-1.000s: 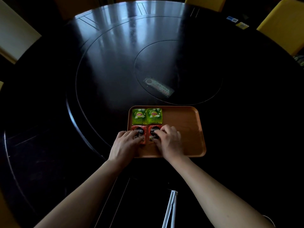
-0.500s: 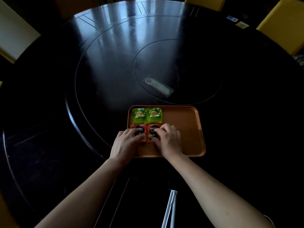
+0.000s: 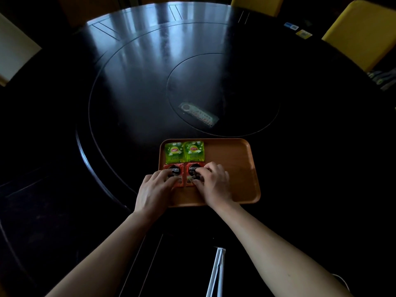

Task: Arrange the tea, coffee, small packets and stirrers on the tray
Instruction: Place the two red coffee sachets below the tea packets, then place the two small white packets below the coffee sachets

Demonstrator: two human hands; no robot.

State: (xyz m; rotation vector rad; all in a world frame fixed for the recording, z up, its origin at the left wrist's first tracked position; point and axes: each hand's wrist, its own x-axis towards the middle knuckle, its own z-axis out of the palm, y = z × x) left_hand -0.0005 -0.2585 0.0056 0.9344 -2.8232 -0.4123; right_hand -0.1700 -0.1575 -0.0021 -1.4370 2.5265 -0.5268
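On the orange tray (image 3: 235, 168), two green tea packets (image 3: 184, 151) sit along the far-left rim with two red coffee packets (image 3: 184, 173) just below, the left hand (image 3: 154, 189) and right hand (image 3: 214, 183) pressing flat, ungripping fingertips on them, while the tray's right half lies bare and white stirrers (image 3: 217, 273) wait on the dark table (image 3: 128, 82) nearer the person.

Two green tea packets (image 3: 184, 151), two red coffee packets (image 3: 184, 171), one tray (image 3: 235, 168), two white stirrers (image 3: 216, 273).
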